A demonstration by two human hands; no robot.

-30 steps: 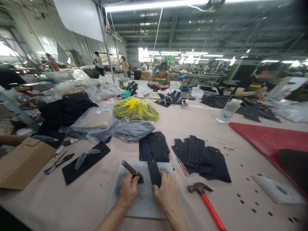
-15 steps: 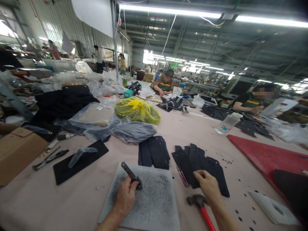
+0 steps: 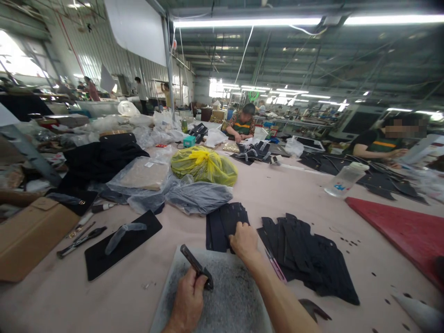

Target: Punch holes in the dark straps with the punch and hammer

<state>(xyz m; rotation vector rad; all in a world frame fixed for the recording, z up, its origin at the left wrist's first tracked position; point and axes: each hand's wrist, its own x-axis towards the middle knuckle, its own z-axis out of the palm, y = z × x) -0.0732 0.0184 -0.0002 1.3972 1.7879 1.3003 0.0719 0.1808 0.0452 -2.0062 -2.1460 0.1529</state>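
My left hand (image 3: 189,296) is wrapped round a dark metal hand punch (image 3: 196,266), tilted over a grey, worn board (image 3: 222,291). Beyond the board my right hand (image 3: 244,241) lies on the near end of a stack of dark strips (image 3: 220,226). Its fingers are curled and pinched on a strip, the fingertips partly hidden. Right of that hand a second, fanned pile of dark strips (image 3: 308,259) spreads over the table. A pink-handled cutter (image 3: 277,269) lies along this pile's left edge. My right forearm covers most of the hammer, leaving its claw (image 3: 315,310) in sight.
A black panel (image 3: 121,243), a tan box (image 3: 33,236) and several hand tools lie left. Behind the strips are plastic-wrapped goods (image 3: 199,196) and a yellow bag (image 3: 204,165). A water bottle (image 3: 347,179) and red board (image 3: 398,231) are right. Two co-workers sit across.
My right hand has moved left from the fanned pile to the other stack of strips. The fanned pile looks more spread out. My left hand still holds the punch. The camera view has shifted slightly.
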